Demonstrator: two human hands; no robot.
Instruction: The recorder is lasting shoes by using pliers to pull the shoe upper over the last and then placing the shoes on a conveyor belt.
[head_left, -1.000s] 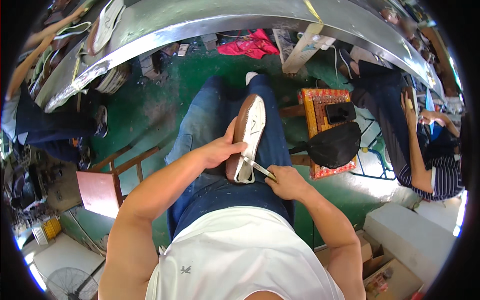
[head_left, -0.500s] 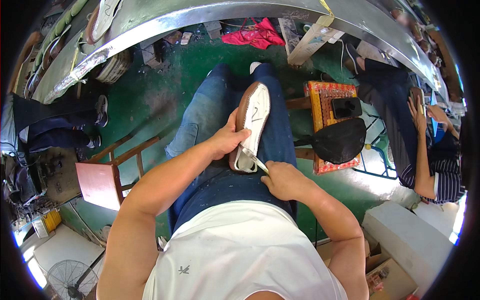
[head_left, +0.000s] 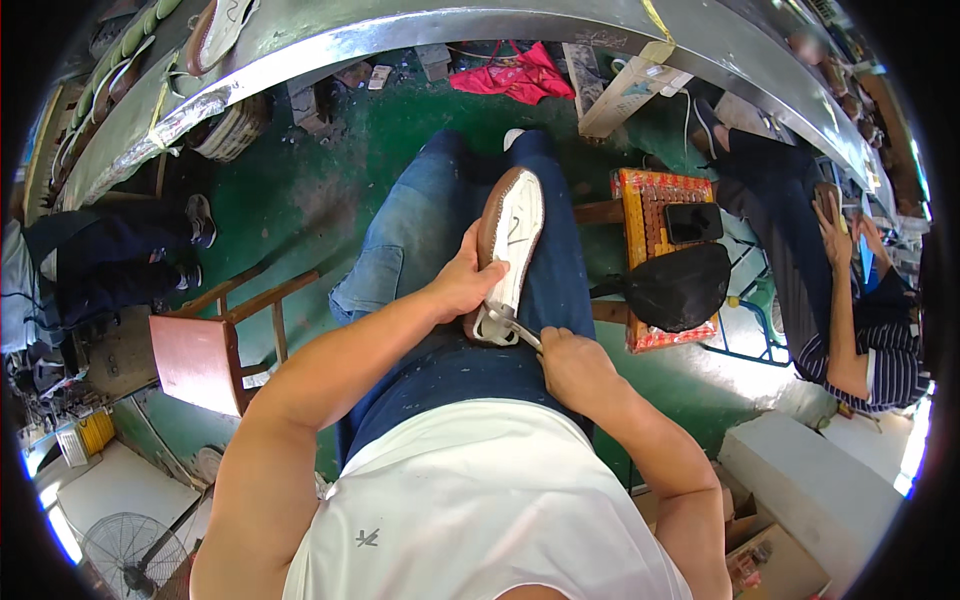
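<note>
A white shoe upper with a brown edge [head_left: 517, 215] lies along my lap, its toe pointing away from me. My left hand [head_left: 468, 277] grips it from the left side, thumb across the white top and fingers going under the brown edge. At the heel end, the head of a slim metal hand tool [head_left: 518, 325] touches or lies just over the rim of the opening; its exact kind is unclear. My right hand [head_left: 577, 368] is closed around the rear end of that tool, to the right of the heel.
A metal-edged workbench [head_left: 400, 38] curves across the far side, with shoes [head_left: 220, 35] at its left. On my right, a stool [head_left: 640, 330] bears a phone [head_left: 692, 222] and a black bag [head_left: 680, 287]. A wooden chair [head_left: 197, 362] stands left. People sit on both sides.
The tool and my right hand have shifted slightly to the right, and the tool's head sits a little differently at the heel opening. My left hand keeps its hold on the shoe.
</note>
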